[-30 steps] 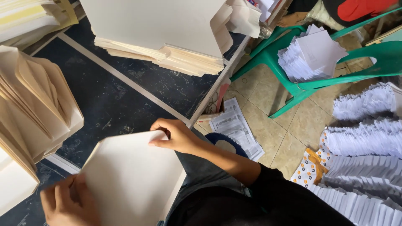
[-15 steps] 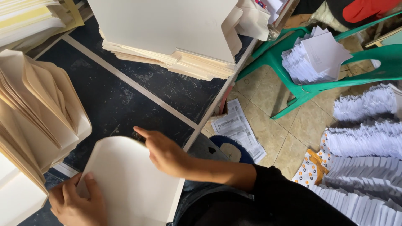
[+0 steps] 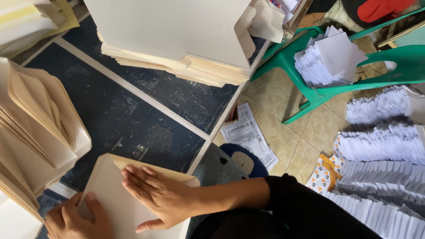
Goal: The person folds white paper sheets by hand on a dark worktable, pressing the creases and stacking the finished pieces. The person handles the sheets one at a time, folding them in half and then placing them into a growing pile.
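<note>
the cream envelope (image 3: pixel 113 199) lies on the dark table (image 3: pixel 133 110) at the near edge, directly under both hands, so it is not away from them in any direction. its long axis runs from the lower left toward the upper right, and its folded flap edge is at the far side, pointing away from the person.

the right hand (image 3: pixel 157 197) lies flat on the middle of the envelope, palm down, fingers stretched and spread toward the upper left; it presses and grips nothing. the left hand (image 3: pixel 77 217) is at the lower left corner of the envelope, with the thumb on top of the paper and the other fingers seeming to be under the edge, so it pinches that corner. the right hand covers more of the envelope, and the left one only holds the border.

counting: one envelope under the hands, two hands of one person. on the left stands one fanned bundle of cream envelopes (image 3: pixel 35 128), just beside the worked envelope. at the far side of the table is one tall stack of flat cream sheets (image 3: pixel 177 40). on the floor to the right, one green plastic chair (image 3: pixel 354 75) carries a pile of white paper (image 3: pixel 330 59), and more rows of white paper (image 3: pixel 380 146) lie near it; i cannot count the single sheets.
</note>
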